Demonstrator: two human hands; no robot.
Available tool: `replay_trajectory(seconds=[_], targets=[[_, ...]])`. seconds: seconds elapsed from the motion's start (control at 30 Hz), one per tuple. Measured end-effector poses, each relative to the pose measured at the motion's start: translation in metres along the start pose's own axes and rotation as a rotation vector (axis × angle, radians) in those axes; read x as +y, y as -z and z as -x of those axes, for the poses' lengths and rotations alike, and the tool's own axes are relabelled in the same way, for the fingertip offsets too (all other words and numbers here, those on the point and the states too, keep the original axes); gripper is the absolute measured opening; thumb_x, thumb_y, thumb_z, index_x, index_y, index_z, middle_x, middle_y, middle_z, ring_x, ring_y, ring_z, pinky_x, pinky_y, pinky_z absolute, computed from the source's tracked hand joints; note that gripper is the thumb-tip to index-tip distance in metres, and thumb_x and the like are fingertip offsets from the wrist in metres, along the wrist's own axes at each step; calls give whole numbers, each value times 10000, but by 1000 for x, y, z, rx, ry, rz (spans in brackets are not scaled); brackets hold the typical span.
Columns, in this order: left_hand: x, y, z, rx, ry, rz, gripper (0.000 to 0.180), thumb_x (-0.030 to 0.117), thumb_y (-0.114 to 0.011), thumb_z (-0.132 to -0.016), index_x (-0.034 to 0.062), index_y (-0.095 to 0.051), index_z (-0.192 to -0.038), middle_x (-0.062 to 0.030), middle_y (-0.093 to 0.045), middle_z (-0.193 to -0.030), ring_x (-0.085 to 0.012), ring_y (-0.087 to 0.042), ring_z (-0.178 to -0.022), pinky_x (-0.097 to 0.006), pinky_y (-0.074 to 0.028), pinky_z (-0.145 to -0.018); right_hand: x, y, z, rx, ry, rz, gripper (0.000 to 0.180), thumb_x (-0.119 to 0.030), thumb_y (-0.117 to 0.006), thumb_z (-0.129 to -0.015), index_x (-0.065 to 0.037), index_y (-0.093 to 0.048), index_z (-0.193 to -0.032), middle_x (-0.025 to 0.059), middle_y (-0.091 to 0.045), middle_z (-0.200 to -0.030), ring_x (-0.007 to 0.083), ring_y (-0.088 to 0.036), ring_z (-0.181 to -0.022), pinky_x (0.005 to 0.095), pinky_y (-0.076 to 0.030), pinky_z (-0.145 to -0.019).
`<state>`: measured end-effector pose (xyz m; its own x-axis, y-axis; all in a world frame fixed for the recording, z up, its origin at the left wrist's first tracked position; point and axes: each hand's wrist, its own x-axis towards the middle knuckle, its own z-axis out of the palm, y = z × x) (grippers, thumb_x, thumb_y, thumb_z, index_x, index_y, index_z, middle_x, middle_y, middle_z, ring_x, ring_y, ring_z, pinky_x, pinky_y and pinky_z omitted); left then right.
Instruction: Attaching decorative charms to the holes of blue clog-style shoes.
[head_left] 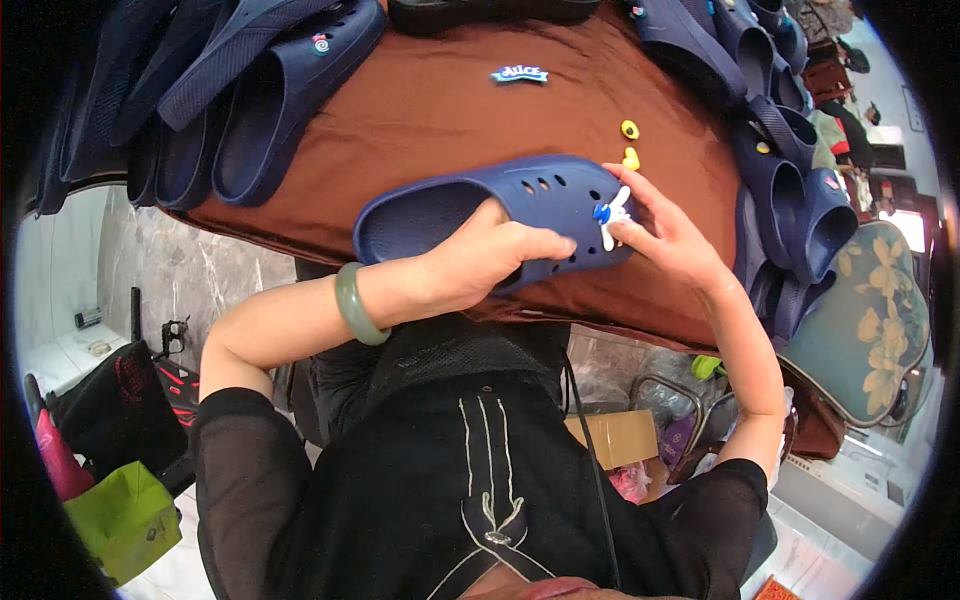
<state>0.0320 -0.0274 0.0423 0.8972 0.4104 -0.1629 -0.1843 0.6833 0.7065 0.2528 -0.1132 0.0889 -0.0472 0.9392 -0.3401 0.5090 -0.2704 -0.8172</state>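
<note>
A navy blue clog (530, 192) with holes in its upper is held above the brown cloth, toe to the right. My left hand (480, 255) grips it, its fingers reaching inside the opening and its thumb lying over the upper. At the toe, my right hand (668, 232) pinches a white and blue shoe charm (613, 214) against the holes. Whether the charm's stem sits in a hole is hidden. Beyond the toe lie two small yellow charms, a round one with a dark centre (629, 130) and a plain yellow one (631, 158).
A blue and white lettered charm (520, 74) lies farther back on the brown cloth (440, 110). Several navy clogs (285, 110) are piled at the left, and more clogs (775, 190) at the right. A floral-backed chair (860, 320) stands beyond the right edge.
</note>
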Motion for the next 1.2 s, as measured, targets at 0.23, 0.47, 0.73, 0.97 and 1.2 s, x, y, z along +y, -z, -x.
replay_trajectory(seconds=[0.23,0.47,0.73,0.97,1.2], targets=[[6,2,5,0,-141,29,370,77,-597,-876,-7,-535,-1231,-74,-615,-1144,-145,-582,-1038,-288,-474,-912,6,7,-10,-68,-44,-403,590,-151,-611,-913,4,-338,-1412,88,-499,-1288,154,-477,-1176,300,-374,-1026],[11,8,-3,43,-143,42,349,74,-570,-886,-12,-536,-1223,-70,-618,-1128,-136,-584,-1017,-294,-479,-900,1,12,-27,-69,-142,-427,631,-182,-662,-852,-18,-392,-1398,73,-554,-1248,153,-515,-1138,304,-379,-1004],[-1,11,-3,52,-222,9,367,57,-564,-889,-9,-510,-1246,-63,-595,-1159,-144,-573,-1045,-309,-475,-918,-11,40,-48,-134,-87,-35,495,-164,-664,-854,20,-497,-1282,88,-610,-1126,143,-578,-1015,287,-462,-895],[4,5,7,78,-257,-96,420,99,-651,-852,-5,-524,-1239,-58,-593,-1151,-144,-545,-1064,-310,-437,-944,1,29,-145,209,239,403,221,-104,-650,-857,-16,-662,-1060,52,-628,-1090,136,-600,-957,259,-472,-825],[12,10,11,38,-228,-257,465,53,-681,-782,-4,-524,-1216,-47,-586,-1112,-139,-537,-1033,-296,-433,-926,24,20,-182,331,521,598,183,-77,-672,-819,-36,-686,-997,82,-641,-967,204,-612,-886,302,-484,-777]])
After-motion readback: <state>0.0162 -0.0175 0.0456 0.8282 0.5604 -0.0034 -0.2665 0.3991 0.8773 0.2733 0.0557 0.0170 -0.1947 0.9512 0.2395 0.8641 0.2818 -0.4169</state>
